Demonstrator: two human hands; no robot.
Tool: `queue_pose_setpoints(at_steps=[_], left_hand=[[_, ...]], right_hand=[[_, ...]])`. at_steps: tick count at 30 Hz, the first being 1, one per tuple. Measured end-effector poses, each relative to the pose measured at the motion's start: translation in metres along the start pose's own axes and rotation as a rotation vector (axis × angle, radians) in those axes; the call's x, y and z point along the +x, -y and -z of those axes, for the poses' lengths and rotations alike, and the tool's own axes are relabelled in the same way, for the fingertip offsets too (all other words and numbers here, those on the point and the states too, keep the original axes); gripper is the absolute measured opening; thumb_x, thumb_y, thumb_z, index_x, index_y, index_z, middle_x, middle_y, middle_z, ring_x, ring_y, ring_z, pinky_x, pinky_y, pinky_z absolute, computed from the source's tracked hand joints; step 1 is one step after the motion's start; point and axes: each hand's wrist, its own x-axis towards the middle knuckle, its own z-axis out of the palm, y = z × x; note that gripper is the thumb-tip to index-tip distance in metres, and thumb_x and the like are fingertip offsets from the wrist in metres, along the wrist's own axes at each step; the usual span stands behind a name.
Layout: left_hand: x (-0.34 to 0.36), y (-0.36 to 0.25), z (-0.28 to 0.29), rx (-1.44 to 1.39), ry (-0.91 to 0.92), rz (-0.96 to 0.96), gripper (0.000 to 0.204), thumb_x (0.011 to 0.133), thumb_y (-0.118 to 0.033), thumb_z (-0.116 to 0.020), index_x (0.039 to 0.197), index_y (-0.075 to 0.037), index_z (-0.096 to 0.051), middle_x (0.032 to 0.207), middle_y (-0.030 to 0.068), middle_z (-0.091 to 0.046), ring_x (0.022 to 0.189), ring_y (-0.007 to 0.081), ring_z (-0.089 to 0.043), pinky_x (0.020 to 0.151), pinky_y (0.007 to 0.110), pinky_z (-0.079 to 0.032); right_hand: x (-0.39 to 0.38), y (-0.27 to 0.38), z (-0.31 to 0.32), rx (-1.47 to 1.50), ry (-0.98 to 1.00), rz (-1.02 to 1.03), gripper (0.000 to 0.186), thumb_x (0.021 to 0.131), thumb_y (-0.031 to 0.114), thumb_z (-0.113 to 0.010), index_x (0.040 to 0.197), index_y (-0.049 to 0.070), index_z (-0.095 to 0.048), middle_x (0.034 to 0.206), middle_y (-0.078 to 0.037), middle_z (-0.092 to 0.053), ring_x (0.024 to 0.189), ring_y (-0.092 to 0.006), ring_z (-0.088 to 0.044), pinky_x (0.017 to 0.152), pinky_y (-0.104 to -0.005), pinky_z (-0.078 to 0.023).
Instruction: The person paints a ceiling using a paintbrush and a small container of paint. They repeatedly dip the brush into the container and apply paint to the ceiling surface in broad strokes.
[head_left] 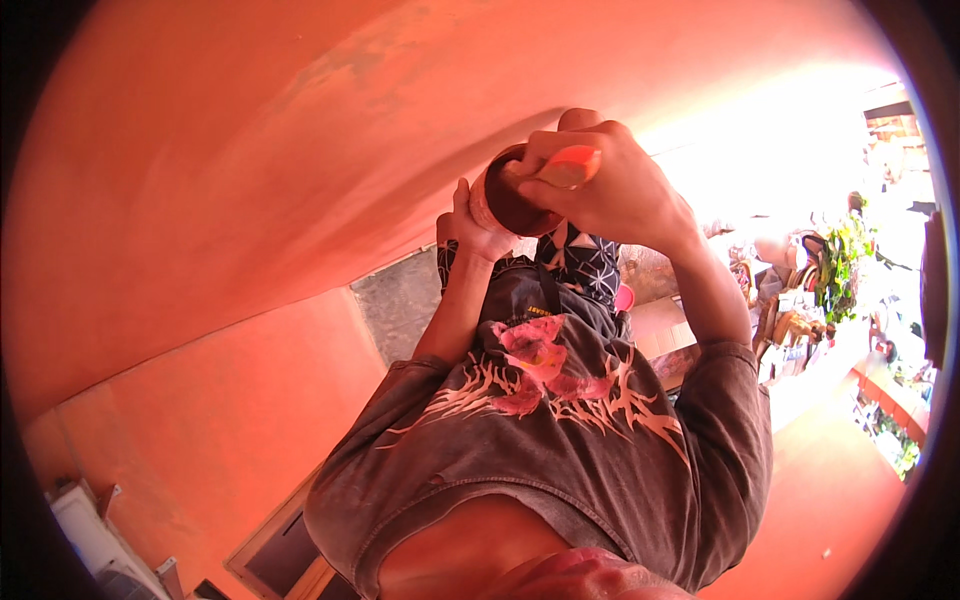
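Container [481, 206], dark inside, rests in left hand [481, 240]; right hand [622, 182] holds tool [572, 166].

Faded dark-grey shirt [600, 480], short sleeves [725, 385] at ten and two o'clock, pink flower print [540, 352] at twelve, pale spiky tendrils [632, 408], white-webbed black trousers [592, 268]

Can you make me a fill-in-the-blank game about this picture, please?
1. The cup is held from its outer side by the ____.
2. The orange thing is gripped by the ____.
3. A pink flower is printed on the dark ____.
4. Green leaves show toward the picture's ____ edge.

Missing words: left hand; right hand; shirt; right.
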Motion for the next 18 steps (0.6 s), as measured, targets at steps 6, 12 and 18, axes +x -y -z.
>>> queue_pose_setpoints(at_steps=[6,12,18], left_hand=[[0.003,0.0,0.001,0.08,-0.009,0.022,0.085,0.09,-0.07,-0.043,0.154,-0.015,-0.033,0.154,0.0123,-0.041,0.138,0.032,-0.045,0.111,0.057,-0.041],[0.01,0.007,0.016,0.17,-0.027,-0.026,0.077,0.094,-0.06,-0.044,0.152,-0.009,-0.036,0.151,0.0144,-0.045,0.138,0.0319,-0.046,0.113,0.052,-0.041],[0.014,0.023,0.026,-0.052,0.139,0.01,0.072,0.096,-0.053,-0.044,0.15,-0.007,-0.037,0.147,0.0154,-0.048,0.132,0.0318,-0.052,0.106,0.052,-0.048]], right_hand=[[0.0,0.009,0.02,-0.006,-0.108,-0.1,0.01,0.084,0.015,-0.069,0.085,0.006,-0.066,0.071,-0.015,-0.067,0.066,-0.0354,-0.066,0.062,-0.0433,-0.053],[0.002,0.019,0.019,-0.204,-0.108,-0.098,0.011,0.082,0.013,-0.065,0.083,0.003,-0.059,0.067,-0.02,-0.063,0.066,-0.0423,-0.063,0.061,-0.0479,-0.051],[0.009,0.026,0.024,-0.38,-0.009,-0.139,0.011,0.08,0.012,-0.062,0.084,0.003,-0.058,0.065,-0.022,-0.062,0.067,-0.0448,-0.061,0.064,-0.0509,-0.05]])
